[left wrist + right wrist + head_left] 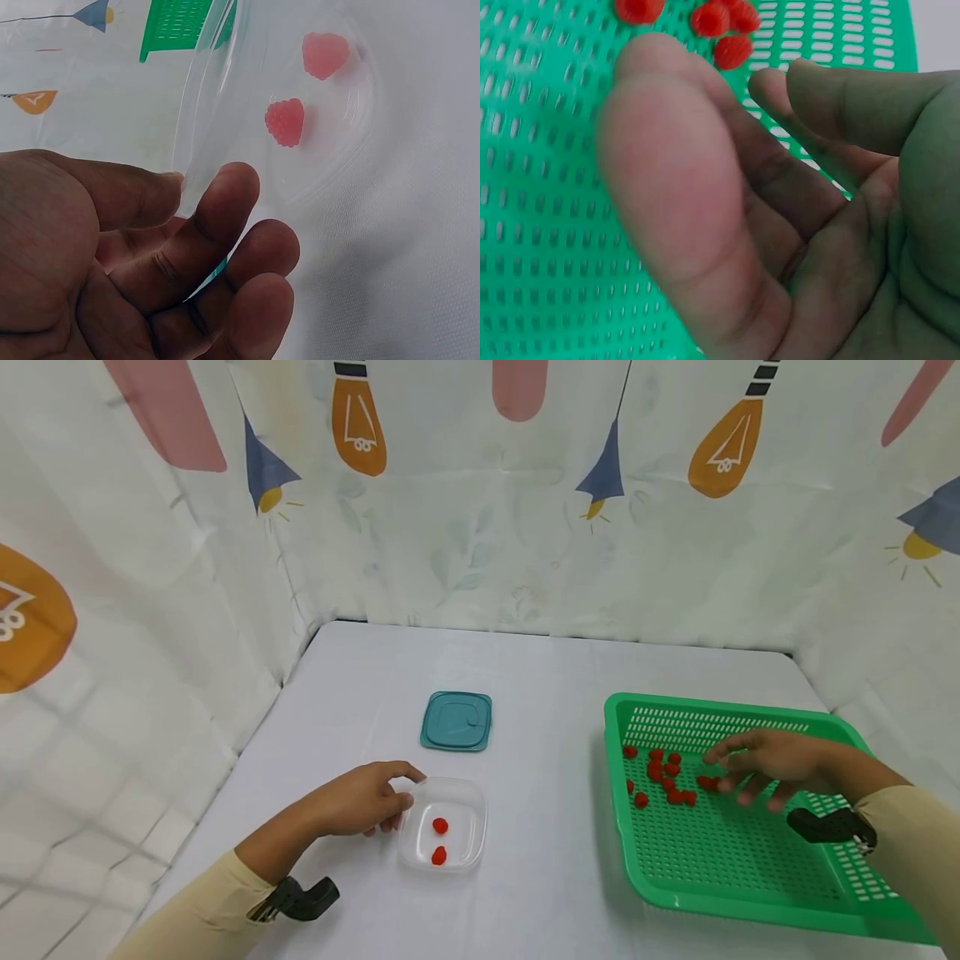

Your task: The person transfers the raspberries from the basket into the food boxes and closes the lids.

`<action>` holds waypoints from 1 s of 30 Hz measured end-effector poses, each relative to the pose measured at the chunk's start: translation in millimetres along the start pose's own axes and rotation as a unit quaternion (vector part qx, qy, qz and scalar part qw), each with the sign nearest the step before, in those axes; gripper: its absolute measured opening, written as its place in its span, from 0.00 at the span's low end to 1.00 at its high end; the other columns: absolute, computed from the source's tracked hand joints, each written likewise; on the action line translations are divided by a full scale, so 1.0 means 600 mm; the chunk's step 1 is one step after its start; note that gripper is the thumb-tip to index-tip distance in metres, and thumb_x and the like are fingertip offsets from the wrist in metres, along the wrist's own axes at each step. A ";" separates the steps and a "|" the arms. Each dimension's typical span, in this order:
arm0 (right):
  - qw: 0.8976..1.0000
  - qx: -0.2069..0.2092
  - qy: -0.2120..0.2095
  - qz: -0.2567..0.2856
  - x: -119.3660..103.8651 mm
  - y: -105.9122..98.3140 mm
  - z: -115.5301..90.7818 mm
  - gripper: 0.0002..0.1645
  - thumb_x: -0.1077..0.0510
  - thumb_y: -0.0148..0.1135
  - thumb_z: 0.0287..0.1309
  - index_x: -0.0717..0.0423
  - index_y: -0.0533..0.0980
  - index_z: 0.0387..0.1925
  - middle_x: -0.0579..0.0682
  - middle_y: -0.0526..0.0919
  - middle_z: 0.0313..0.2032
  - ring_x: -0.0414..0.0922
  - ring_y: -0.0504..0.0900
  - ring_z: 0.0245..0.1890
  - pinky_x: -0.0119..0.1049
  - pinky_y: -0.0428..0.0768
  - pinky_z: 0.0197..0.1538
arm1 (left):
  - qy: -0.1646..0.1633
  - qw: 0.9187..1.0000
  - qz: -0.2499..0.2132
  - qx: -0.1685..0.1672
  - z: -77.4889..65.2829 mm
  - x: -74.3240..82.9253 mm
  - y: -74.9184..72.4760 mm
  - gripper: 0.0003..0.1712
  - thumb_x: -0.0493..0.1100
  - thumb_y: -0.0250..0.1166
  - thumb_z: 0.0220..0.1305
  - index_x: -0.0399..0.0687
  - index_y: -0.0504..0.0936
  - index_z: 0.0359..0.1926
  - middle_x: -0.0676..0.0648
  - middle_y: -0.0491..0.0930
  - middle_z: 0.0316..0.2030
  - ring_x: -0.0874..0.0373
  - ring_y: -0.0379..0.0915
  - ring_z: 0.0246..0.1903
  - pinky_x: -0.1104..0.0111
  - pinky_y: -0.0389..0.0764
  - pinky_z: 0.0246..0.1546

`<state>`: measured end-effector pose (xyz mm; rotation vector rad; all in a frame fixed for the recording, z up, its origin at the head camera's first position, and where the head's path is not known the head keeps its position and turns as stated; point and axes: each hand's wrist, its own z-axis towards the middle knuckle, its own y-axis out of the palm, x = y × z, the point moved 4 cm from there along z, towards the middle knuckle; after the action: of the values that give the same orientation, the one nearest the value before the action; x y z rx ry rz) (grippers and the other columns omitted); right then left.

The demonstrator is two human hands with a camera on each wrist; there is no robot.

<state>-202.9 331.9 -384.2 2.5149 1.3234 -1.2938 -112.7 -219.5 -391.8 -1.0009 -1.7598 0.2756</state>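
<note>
My left hand [371, 797] holds the left rim of a clear square plastic container [480, 839], with thumb and forefinger at its far left corner. Two red raspberries [285, 122] lie apart on the container's floor. Its other fingers curl loosely in the left wrist view. Over the large green basket [720, 877] hangs my right hand [780, 764], fingers loosely bent and spread, nothing between thumb and fingers. Several raspberries [655, 770] lie scattered in the basket's left half, and a few [705, 783] show right by the fingertips. In the right wrist view, raspberries [733, 51] lie beyond the fingers.
A teal square lid [456, 721] lies flat on the white-covered table [540, 760] behind the container. Printed white curtains [480, 527] hang along the back and sides. The green basket's raised rim [622, 852] stands to the right of the container.
</note>
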 end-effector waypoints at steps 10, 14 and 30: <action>1.000 0.000 0.029 -0.010 0.025 -0.004 0.005 0.24 0.58 0.50 0.76 0.62 0.70 0.68 0.60 0.82 0.47 0.56 0.84 0.41 0.51 0.84 0.35 | -0.007 1.000 0.002 0.002 0.003 0.001 0.000 0.17 0.41 0.62 0.73 0.52 0.79 0.61 0.47 0.81 0.23 0.54 0.74 0.20 0.62 0.79 0.24; 0.999 0.003 0.032 -0.017 0.029 -0.001 0.007 0.23 0.59 0.51 0.75 0.61 0.71 0.67 0.60 0.82 0.47 0.56 0.84 0.42 0.50 0.84 0.35 | -0.007 1.000 0.004 0.002 0.004 0.000 0.000 0.17 0.40 0.62 0.73 0.53 0.79 0.60 0.47 0.81 0.23 0.54 0.74 0.20 0.62 0.80 0.24; 0.998 0.027 0.037 -0.038 0.039 0.004 0.032 0.17 0.60 0.55 0.75 0.61 0.75 0.59 0.57 0.85 0.39 0.52 0.85 0.38 0.44 0.83 0.31 | -0.017 1.000 0.007 0.009 0.004 -0.003 0.005 0.18 0.40 0.63 0.72 0.54 0.79 0.60 0.47 0.81 0.23 0.53 0.74 0.18 0.62 0.80 0.22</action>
<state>-206.9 339.0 -413.8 2.5954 1.4324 -1.2788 -113.2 -218.4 -395.9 -1.0018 -1.7792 0.3191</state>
